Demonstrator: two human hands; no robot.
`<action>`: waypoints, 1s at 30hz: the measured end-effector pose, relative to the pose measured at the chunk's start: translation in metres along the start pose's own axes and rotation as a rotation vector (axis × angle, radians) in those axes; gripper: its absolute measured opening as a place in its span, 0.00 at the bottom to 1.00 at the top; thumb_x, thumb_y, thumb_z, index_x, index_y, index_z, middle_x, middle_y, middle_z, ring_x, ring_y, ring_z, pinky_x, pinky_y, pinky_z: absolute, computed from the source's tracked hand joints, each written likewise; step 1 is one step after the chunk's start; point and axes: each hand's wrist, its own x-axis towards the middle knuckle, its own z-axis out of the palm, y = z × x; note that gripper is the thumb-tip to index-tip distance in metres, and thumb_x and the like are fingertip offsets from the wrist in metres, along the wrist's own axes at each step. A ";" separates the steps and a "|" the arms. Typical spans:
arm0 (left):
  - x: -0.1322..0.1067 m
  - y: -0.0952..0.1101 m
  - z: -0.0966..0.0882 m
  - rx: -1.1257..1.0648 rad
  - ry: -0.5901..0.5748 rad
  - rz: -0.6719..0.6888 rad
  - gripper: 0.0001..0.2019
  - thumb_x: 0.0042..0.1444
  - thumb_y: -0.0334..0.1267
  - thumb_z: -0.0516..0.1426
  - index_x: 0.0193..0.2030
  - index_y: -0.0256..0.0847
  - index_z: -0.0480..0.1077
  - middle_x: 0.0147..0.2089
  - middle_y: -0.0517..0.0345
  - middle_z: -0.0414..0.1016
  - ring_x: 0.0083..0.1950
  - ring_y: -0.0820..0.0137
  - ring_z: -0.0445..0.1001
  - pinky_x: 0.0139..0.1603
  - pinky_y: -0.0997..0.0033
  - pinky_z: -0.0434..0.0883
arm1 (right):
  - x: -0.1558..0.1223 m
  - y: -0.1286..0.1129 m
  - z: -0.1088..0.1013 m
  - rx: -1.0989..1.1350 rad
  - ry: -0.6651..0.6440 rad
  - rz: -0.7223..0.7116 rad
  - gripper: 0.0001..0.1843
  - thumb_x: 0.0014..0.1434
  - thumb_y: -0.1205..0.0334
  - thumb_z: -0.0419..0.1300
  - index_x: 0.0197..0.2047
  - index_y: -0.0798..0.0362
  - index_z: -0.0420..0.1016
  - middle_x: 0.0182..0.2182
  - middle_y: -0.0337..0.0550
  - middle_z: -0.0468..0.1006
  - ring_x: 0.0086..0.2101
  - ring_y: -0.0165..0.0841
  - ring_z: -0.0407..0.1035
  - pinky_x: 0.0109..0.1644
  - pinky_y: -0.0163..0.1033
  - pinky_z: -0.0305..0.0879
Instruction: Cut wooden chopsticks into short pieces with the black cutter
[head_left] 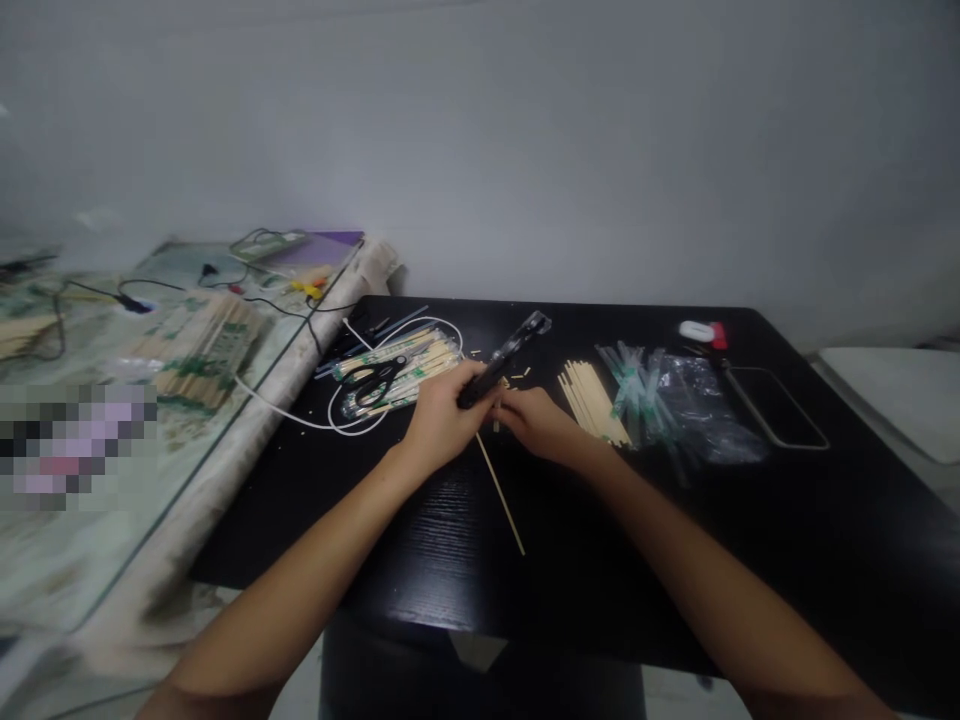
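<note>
My left hand [441, 410] is closed around a long black tool [504, 362] that points up and away to the right; its exact kind is unclear. A thin wooden stick [501, 495] runs from under the left fingers towards the table's near edge. My right hand [540, 422] is pinched close beside the left one, with a short wooden piece [496, 424] showing below its fingertips. The fingers hide where these pieces meet. Small stick offcuts [517, 377] lie just beyond the hands.
Left of my hands, black-handled scissors [375, 380] rest on packed sticks [409, 365], ringed by a white cable [330, 412]. To the right lie loose sticks [592, 400], clear wrappers [637, 385], a plastic bag [709, 410] and a phone-shaped frame [776, 405]. A cluttered glass-topped table [165, 460] adjoins.
</note>
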 end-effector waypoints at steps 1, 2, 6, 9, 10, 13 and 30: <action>0.000 0.000 0.000 0.001 0.001 -0.001 0.04 0.62 0.38 0.62 0.37 0.41 0.75 0.33 0.60 0.77 0.35 0.69 0.72 0.39 0.70 0.66 | 0.000 0.000 0.000 0.005 0.002 -0.006 0.10 0.68 0.70 0.58 0.36 0.55 0.79 0.34 0.45 0.83 0.34 0.34 0.76 0.41 0.35 0.64; 0.000 -0.001 0.000 -0.001 -0.002 0.000 0.05 0.62 0.38 0.62 0.37 0.41 0.74 0.33 0.60 0.77 0.35 0.69 0.73 0.39 0.70 0.66 | 0.000 0.000 0.000 0.011 0.003 -0.011 0.10 0.68 0.69 0.58 0.36 0.55 0.79 0.34 0.45 0.83 0.34 0.34 0.76 0.41 0.35 0.64; 0.001 -0.005 -0.001 -0.032 -0.040 0.001 0.05 0.64 0.39 0.61 0.39 0.41 0.75 0.35 0.59 0.78 0.36 0.69 0.75 0.41 0.69 0.68 | -0.001 0.001 0.002 0.019 -0.004 -0.019 0.12 0.68 0.70 0.56 0.36 0.54 0.80 0.34 0.44 0.84 0.34 0.33 0.75 0.42 0.35 0.65; 0.003 -0.005 -0.002 -0.055 -0.059 0.001 0.04 0.64 0.38 0.60 0.40 0.41 0.75 0.35 0.59 0.79 0.36 0.69 0.76 0.42 0.69 0.70 | 0.000 0.002 0.003 0.029 0.003 -0.033 0.11 0.68 0.70 0.57 0.36 0.54 0.80 0.35 0.44 0.84 0.35 0.33 0.75 0.42 0.34 0.64; 0.004 -0.005 -0.003 -0.057 -0.063 0.003 0.04 0.64 0.38 0.61 0.40 0.41 0.75 0.35 0.59 0.80 0.36 0.69 0.76 0.43 0.69 0.70 | 0.001 0.003 0.002 0.033 0.006 -0.039 0.11 0.68 0.69 0.57 0.36 0.54 0.80 0.34 0.44 0.83 0.34 0.33 0.75 0.41 0.34 0.64; 0.006 -0.002 -0.005 -0.040 -0.060 0.001 0.04 0.63 0.37 0.61 0.39 0.41 0.76 0.36 0.60 0.80 0.38 0.69 0.77 0.44 0.69 0.70 | 0.001 0.002 -0.001 0.071 0.016 -0.030 0.08 0.67 0.65 0.60 0.36 0.55 0.79 0.31 0.41 0.81 0.32 0.32 0.72 0.39 0.33 0.62; 0.000 0.018 -0.054 0.365 -0.193 -0.012 0.14 0.67 0.42 0.55 0.56 0.42 0.72 0.51 0.51 0.80 0.50 0.60 0.78 0.53 0.61 0.73 | 0.000 -0.006 -0.004 0.083 0.140 -0.043 0.11 0.70 0.61 0.60 0.40 0.51 0.84 0.40 0.42 0.87 0.41 0.34 0.80 0.48 0.36 0.69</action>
